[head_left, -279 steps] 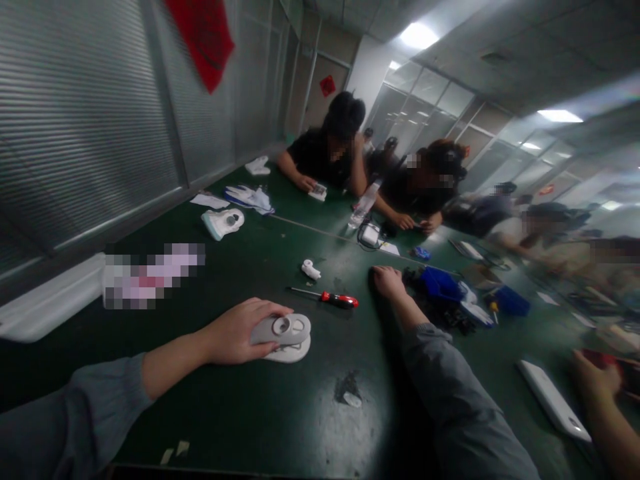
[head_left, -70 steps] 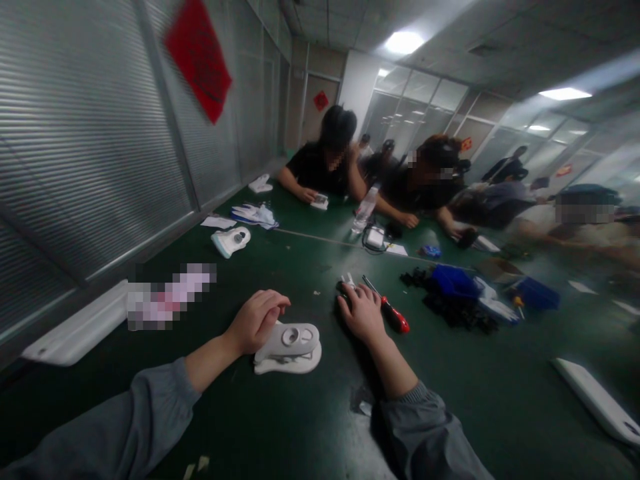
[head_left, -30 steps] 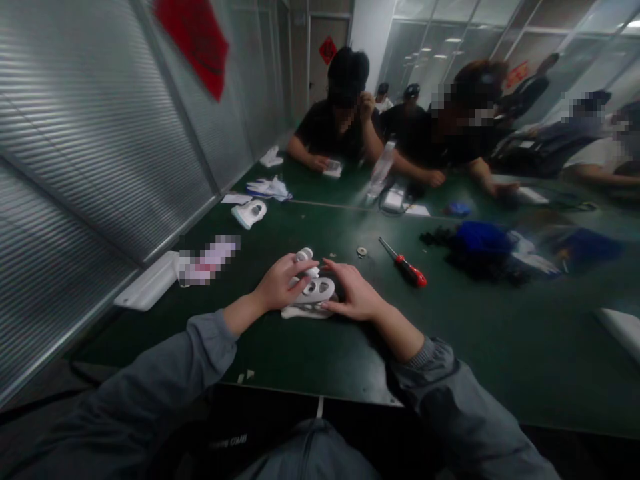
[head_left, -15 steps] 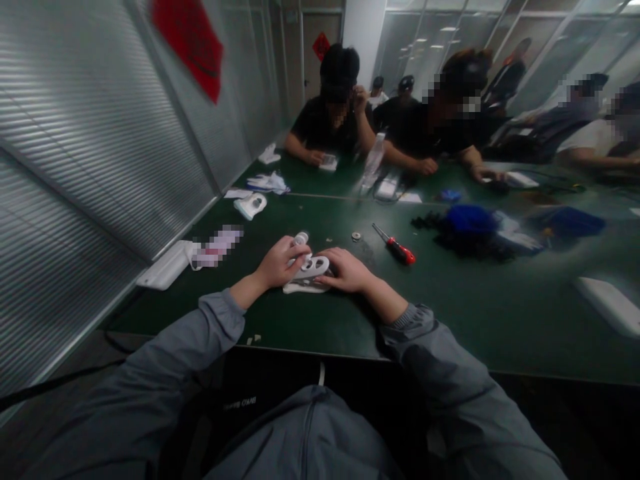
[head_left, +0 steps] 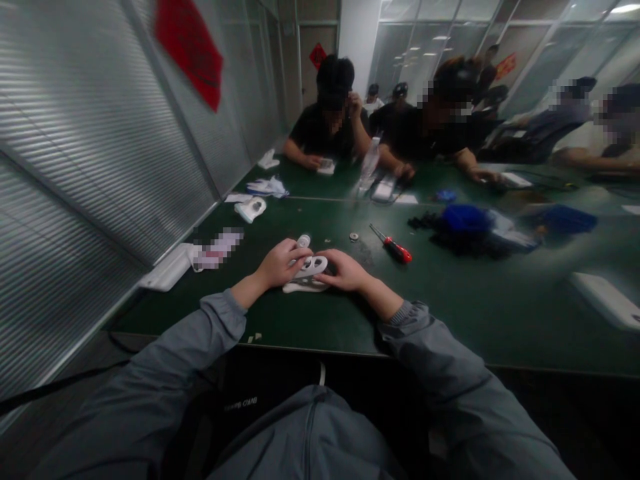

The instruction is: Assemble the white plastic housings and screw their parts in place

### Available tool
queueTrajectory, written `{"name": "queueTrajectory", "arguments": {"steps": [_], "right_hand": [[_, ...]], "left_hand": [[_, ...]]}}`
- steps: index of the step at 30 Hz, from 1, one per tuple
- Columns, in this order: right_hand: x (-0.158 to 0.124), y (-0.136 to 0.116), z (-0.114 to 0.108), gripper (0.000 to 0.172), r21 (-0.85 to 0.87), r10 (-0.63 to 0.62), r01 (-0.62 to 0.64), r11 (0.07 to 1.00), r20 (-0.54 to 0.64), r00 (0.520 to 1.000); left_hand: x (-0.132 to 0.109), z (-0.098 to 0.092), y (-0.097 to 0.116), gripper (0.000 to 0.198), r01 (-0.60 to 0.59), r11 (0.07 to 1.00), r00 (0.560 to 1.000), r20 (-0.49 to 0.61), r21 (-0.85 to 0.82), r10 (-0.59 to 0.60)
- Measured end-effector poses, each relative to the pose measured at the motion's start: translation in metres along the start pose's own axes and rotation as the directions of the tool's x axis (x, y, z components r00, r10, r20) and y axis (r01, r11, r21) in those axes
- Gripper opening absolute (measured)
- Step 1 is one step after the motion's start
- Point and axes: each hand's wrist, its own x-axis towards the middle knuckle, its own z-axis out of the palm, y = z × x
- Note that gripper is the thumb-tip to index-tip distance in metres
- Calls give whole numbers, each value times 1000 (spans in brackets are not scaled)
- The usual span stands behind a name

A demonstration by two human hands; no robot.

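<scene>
Right hand [head_left: 346,272] now on white housing [head_left: 309,272]

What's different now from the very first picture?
The small white part was lying on the table; now the left hand holds it. The right hand rested on the table; now it holds the white housing. The screwdriver moved right and turned. The gloves stayed put.

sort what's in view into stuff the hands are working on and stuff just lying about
In hand, it seems:
small white plastic part with a round end, in the left hand
white oval plastic piece with holes, in the right hand
flat white plastic base under it

Lying about:
screwdriver with red-and-black handle, unheld; may belong
clear plastic bottle
long white plastic casing
white-and-blue gloves
</scene>
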Motion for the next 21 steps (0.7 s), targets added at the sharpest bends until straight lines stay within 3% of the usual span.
{"name": "queueTrajectory", "arguments": {"steps": [11, 21], "right_hand": [[0, 1, 0, 44, 19, 127, -125, 992, -163, 978], [-1, 4, -2, 46, -43, 97, -104, 994, -142, 985]], "left_hand": [[-1, 7, -7, 31, -8, 990, 1000, -31, -142, 4], [-1, 17, -6, 19, 134, 887, 979, -82, -442, -189]]}}
